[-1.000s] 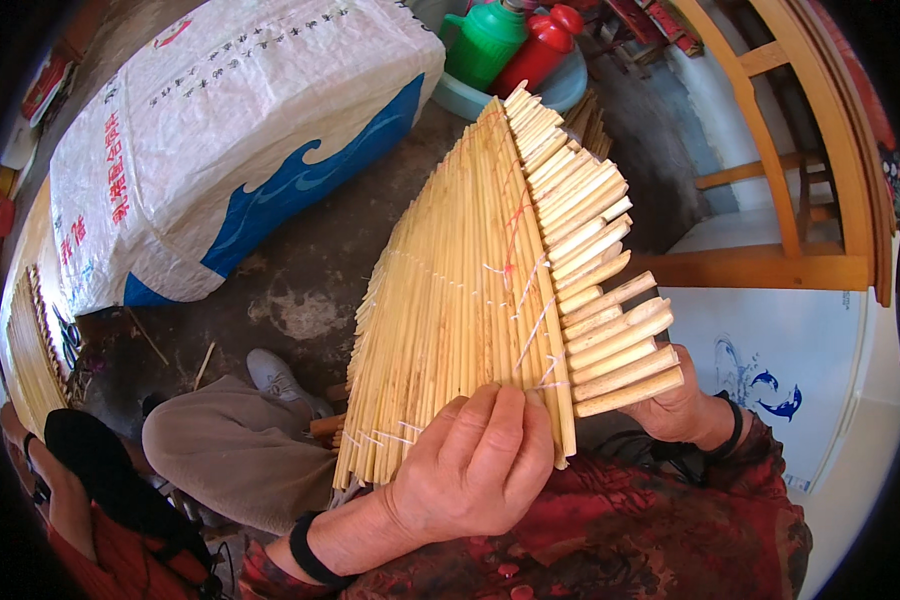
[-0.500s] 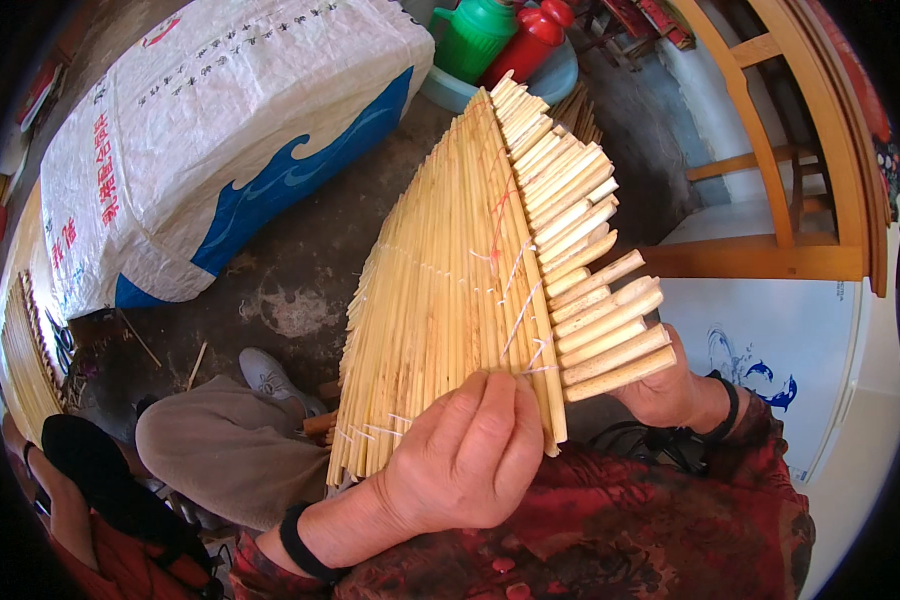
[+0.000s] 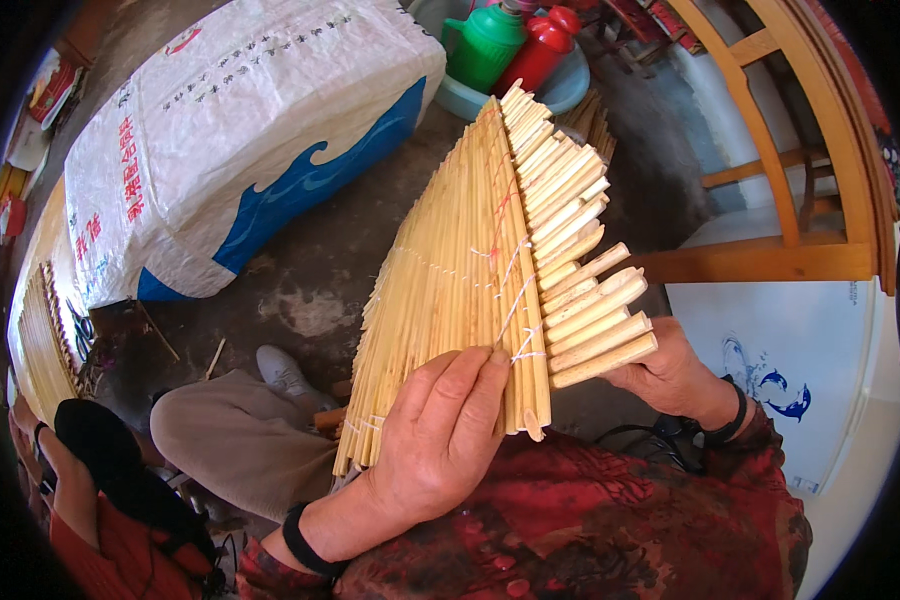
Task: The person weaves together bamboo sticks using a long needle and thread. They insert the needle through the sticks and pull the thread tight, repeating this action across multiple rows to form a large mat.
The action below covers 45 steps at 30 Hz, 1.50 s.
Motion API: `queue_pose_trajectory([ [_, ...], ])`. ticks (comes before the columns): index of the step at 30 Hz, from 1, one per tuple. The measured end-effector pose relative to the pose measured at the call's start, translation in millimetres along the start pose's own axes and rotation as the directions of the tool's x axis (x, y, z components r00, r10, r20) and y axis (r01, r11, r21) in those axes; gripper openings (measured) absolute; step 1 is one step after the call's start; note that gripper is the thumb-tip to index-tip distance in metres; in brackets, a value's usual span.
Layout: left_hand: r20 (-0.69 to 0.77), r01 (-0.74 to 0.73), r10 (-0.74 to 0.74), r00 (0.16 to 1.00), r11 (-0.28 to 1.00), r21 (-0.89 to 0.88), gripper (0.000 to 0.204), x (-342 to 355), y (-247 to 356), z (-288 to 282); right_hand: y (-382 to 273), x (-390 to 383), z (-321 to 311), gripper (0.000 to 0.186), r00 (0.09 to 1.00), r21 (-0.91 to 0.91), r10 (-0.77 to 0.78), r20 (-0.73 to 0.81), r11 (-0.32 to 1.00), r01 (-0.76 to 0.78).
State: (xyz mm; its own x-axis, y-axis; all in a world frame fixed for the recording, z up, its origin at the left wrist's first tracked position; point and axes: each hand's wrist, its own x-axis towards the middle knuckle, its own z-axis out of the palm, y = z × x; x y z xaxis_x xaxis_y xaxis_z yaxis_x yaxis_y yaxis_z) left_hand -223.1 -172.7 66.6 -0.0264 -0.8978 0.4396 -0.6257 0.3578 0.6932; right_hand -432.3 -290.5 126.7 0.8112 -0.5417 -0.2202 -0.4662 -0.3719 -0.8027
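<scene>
A mat of pale yellow plant stalks lies tilted in front of me, its long stalks sewn side by side with white thread. Shorter cut stalk ends stick out crosswise beneath its right edge. My left hand rests on the near part of the mat, thumb and fingers pinched at the end of a taut white thread. Whether a needle is there too I cannot make out. From the right, my right hand supports the mat near the protruding ends; its fingers are hidden underneath. Red thread crosses the upper stalks.
Left of the mat stands a big white and blue woven sack. Beyond it, a green flask and a red flask sit in a pale blue basin. A wooden chair frame is at right. Another person's arm shows lower left.
The mat's near end and my left hand have shifted slightly left and up. The pinch on the thread stays, and the right hand still supports the mat. The view has turned a little.
</scene>
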Motion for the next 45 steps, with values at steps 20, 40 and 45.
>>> queue_pose_trajectory([
  [20, 0.029, -0.090, 0.087, 0.996, 0.985, 0.144, 0.041, 4, -3, -1, 10, 9, 6, 0.021, 0.986, -0.077, -0.138, -0.093, 0.988, 0.131],
  [40, 0.047, -0.118, 0.112, 0.993, 0.985, 0.129, 0.041, 6, -4, -7, 38, 19, 12, 0.027, 0.938, 0.008, -0.336, -0.086, 0.941, 0.338],
  [45, 0.051, -0.123, 0.117, 0.992, 0.984, 0.129, 0.040, 7, -5, -9, 35, 24, 9, 0.021, 0.927, 0.002, -0.370, -0.061, 0.929, 0.370],
])
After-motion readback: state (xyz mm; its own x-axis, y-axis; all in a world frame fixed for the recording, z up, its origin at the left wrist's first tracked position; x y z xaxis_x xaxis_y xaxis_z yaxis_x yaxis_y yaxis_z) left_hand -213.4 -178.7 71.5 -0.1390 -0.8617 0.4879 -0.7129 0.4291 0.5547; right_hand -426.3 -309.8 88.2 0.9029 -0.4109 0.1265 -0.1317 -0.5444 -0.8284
